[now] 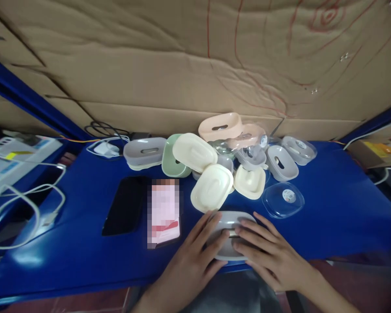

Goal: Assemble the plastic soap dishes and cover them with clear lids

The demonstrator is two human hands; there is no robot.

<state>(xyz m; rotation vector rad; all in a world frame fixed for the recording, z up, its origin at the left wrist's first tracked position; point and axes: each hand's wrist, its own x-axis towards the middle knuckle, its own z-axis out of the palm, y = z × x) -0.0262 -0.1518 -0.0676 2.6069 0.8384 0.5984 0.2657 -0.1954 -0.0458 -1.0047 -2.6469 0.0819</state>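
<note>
A light grey oval soap dish (233, 217) with a slot in its middle is at the front edge of the blue table. My left hand (204, 245) grips its left side, fingers lying over the top and thumb at the near rim. On the right side my right hand (267, 248) grips the same dish, its fingers reaching over to the slot. Together the hands cover much of the dish. Just beyond them lie a cream oval tray (211, 188), a smaller cream piece (249, 182) and a clear lid (282, 201) with a round sticker.
A pile of dishes stands behind: a green one (171, 163), a peach one (220, 126) and several grey ones. A black phone (124, 206) and a lit phone (164, 213) lie on the left. White cables (35, 208) run along the left edge. Cardboard (150, 78) walls the back.
</note>
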